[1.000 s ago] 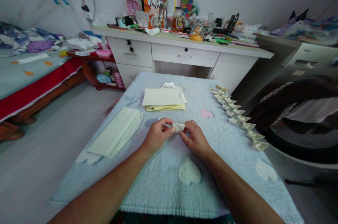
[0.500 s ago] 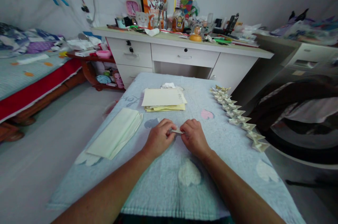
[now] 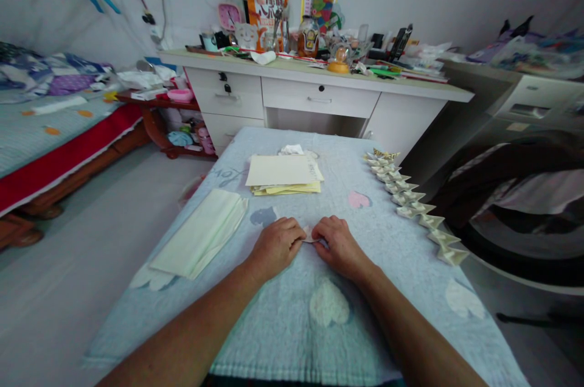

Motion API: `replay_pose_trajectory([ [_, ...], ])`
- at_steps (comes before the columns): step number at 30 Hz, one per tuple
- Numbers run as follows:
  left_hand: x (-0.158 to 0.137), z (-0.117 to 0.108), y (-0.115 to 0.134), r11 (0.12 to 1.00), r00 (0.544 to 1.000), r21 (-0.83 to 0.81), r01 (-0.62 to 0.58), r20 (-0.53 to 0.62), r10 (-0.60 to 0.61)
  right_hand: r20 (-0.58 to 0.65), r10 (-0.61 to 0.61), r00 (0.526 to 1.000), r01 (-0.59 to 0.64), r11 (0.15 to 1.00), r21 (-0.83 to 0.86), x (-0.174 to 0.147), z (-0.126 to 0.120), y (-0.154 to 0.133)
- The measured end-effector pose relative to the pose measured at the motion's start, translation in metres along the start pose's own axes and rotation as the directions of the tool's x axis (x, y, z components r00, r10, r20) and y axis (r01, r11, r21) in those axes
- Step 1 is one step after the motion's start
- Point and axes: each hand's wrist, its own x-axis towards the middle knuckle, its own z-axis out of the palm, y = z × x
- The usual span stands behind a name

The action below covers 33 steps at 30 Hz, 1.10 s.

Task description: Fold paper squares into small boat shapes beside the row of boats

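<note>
Between my hands is a small folded piece of paper [image 3: 309,235], mostly covered by my fingers. My left hand [image 3: 279,244] pinches its left end. On the other end, my right hand [image 3: 338,246] closes with thumb and fingertips. Both hands are low over the cloth-covered table [image 3: 292,338]. Beyond them lies a stack of cream and yellow paper sheets [image 3: 279,170]. Left of my left hand rests a pile of pale folded paper [image 3: 201,233]. A row of folded paper boats [image 3: 413,209] runs along the table's right side, one at the far end patterned.
A crumpled white scrap [image 3: 291,149] sits behind the paper stack. Past the table stands a white desk [image 3: 319,98] crowded with jars and packets. A front-loading washing machine [image 3: 511,131] is at the right, a bed [image 3: 55,125] at the left.
Both hands have come slightly nearer to me with the paper. More of the paper's upper part now shows as a small raised point between the fingers.
</note>
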Motion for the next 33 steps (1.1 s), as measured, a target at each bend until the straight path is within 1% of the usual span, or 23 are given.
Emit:
replay_pose_trajectory([
  [3, 0.001, 0.0, 0.0, 0.999, 0.999, -0.034, 0.032, 0.012, -0.032, 0.011, 0.021, 1.0, -0.022, 0.999, 0.035, 0.0, -0.003, 0.003],
  [7, 0.003, 0.0, 0.002, 0.995, 0.996, -0.054, 0.086, 0.008, -0.086, 0.012, 0.08, 0.997, -0.081, 0.994, 0.069, 0.001, -0.003, 0.004],
  [16, 0.006, 0.002, 0.005, 0.977, 0.976, 0.021, 0.213, -0.052, -0.212, 0.019, 0.209, 0.978, -0.209, 0.977, 0.042, 0.006, 0.0, -0.002],
  [21, 0.006, 0.003, 0.004, 0.974, 0.974, 0.052, 0.222, -0.048, -0.219, 0.045, 0.276, 0.96, -0.275, 0.961, -0.024, 0.007, -0.001, -0.006],
  [24, 0.006, 0.004, 0.004, 0.972, 0.976, 0.086, 0.217, -0.049, -0.213, 0.052, 0.297, 0.954, -0.293, 0.954, -0.067, 0.008, 0.0, -0.008],
  [28, 0.007, 0.003, 0.006, 0.965, 0.973, 0.119, 0.232, -0.043, -0.228, 0.037, 0.318, 0.947, -0.313, 0.944, -0.105, 0.01, 0.001, -0.008],
  [33, 0.008, 0.001, 0.009, 0.956, 0.964, 0.118, 0.267, -0.043, -0.264, 0.018, 0.337, 0.941, -0.332, 0.934, -0.135, 0.01, 0.0, -0.009],
])
